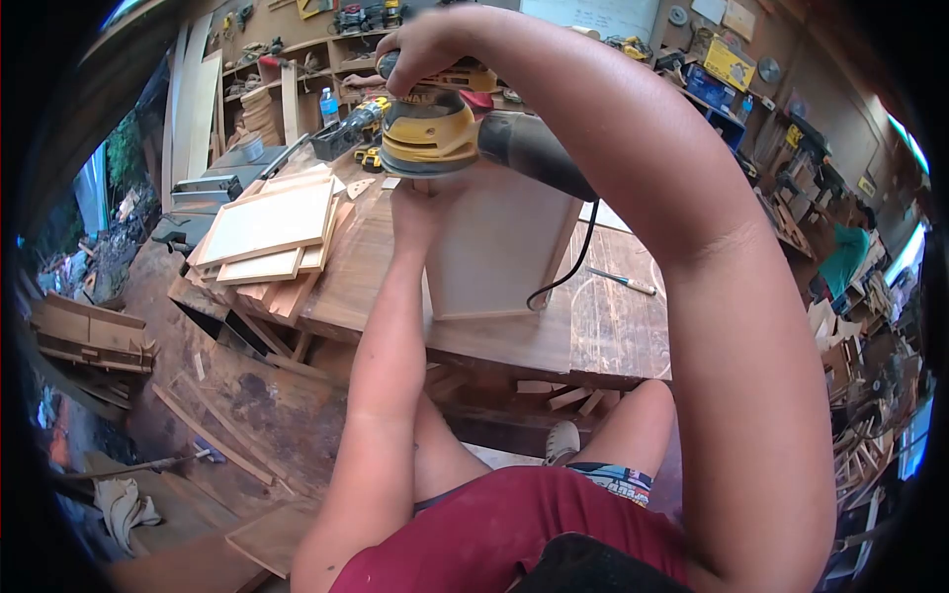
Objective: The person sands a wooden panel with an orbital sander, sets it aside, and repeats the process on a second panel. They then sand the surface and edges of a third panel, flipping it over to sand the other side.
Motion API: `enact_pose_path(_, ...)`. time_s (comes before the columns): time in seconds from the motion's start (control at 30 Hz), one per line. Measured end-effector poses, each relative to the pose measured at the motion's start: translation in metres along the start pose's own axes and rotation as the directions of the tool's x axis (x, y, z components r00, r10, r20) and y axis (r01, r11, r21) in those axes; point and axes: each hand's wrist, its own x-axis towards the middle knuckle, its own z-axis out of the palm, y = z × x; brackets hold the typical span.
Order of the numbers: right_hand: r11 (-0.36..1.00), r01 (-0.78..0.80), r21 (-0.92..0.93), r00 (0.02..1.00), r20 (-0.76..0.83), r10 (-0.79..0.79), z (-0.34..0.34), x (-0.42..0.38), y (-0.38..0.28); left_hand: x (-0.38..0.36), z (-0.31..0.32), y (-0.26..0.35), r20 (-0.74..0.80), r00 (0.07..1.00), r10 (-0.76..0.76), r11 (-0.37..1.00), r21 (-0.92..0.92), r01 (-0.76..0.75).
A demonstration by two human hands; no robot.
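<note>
My right hand [423,51] is closed over the top of a yellow and black random orbital sander [427,130], its pad facing down. The sander's black dust bag [534,153] sticks out to the right, under my forearm. Beneath the sander, my left hand [419,210] is closed at the upper left edge of a framed wooden panel [499,252]. This panel stands tilted on the workbench [445,346], its pale flat face toward me. The sander's pad is at the panel's top edge; whether they touch is hard to tell. Some of my left fingers are hidden.
Several framed panels [272,227] lie stacked at the bench's left. A cordless drill [366,117] lies behind them. A chisel-like tool [623,281] rests on the right, near a hanging black cord [583,252]. Wood strips [213,435] lie on the floor at left.
</note>
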Motion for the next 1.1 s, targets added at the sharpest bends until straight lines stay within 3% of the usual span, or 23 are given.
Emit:
enact_pose_path(0.07, 1.0, -0.004, -0.02, 0.997, -0.072, 0.002, 0.001, -0.006, 0.006, 0.0, 0.004, 0.0, -0.084, 0.995, 0.049, 0.999, 0.003, -0.049)
enact_pose_path(0.17, 0.993, -0.061, -0.105, 0.991, -0.122, 0.048, 0.003, -0.023, 0.026, -0.001, 0.0, 0.009, -0.003, 0.997, -0.073, 0.997, 0.038, 0.073)
enact_pose_path(0.2, 0.994, -0.073, -0.082, 0.996, -0.054, 0.069, -0.002, -0.034, 0.033, -0.002, 0.0, 0.007, 0.007, 0.997, -0.075, 0.997, 0.036, 0.075)
enact_pose_path(0.23, 0.994, -0.085, -0.062, 0.996, 0.011, 0.086, -0.006, -0.042, 0.04, -0.002, 0.0, 0.003, -0.005, 1.0, -0.019, 1.0, 0.004, 0.019)
enact_pose_path(0.3, 0.983, -0.152, -0.1, 0.988, -0.014, 0.151, 0.011, -0.038, 0.067, -0.002, 0.0, -0.004, -0.015, 0.999, 0.041, 0.999, -0.029, -0.041)
enact_pose_path(0.4, 0.972, -0.225, -0.06, 0.965, -0.151, 0.214, 0.02, -0.061, 0.104, 0.0, 0.001, -0.013, -0.028, 0.995, 0.096, 0.99, -0.103, -0.099)
enact_pose_path(0.6, 0.933, -0.338, -0.127, 0.93, -0.198, 0.31, 0.023, -0.139, 0.139, 0.007, 0.002, -0.018, -0.063, 0.994, 0.087, 0.996, 0.034, -0.085)
enact_pose_path(0.7, 0.915, -0.403, 0.033, 0.906, -0.126, 0.404, 0.029, -0.177, 0.189, 0.02, -0.003, -0.036, 0.008, 0.999, 0.044, 0.998, -0.041, -0.044)
enact_pose_path(0.73, 0.91, -0.404, 0.09, 0.905, -0.107, 0.412, 0.037, -0.194, 0.208, 0.024, -0.005, -0.044, -0.011, 1.0, 0.025, 0.999, 0.039, -0.025)
enact_pose_path(0.97, 0.74, -0.575, 0.349, 0.764, -0.095, 0.639, 0.144, -0.308, 0.26, 0.032, -0.009, -0.057, 0.024, 0.999, 0.037, 0.999, -0.022, -0.037)
enact_pose_path(1.03, 0.779, -0.575, 0.251, 0.725, -0.284, 0.627, 0.2, -0.331, 0.272, 0.034, -0.013, -0.056, 0.014, 0.999, 0.052, 0.999, 0.007, -0.052)
enact_pose_path(1.1, 0.725, -0.655, 0.213, 0.661, -0.302, 0.687, 0.233, -0.349, 0.258, 0.024, -0.008, -0.044, 0.004, 0.998, 0.058, 0.998, 0.036, -0.058)
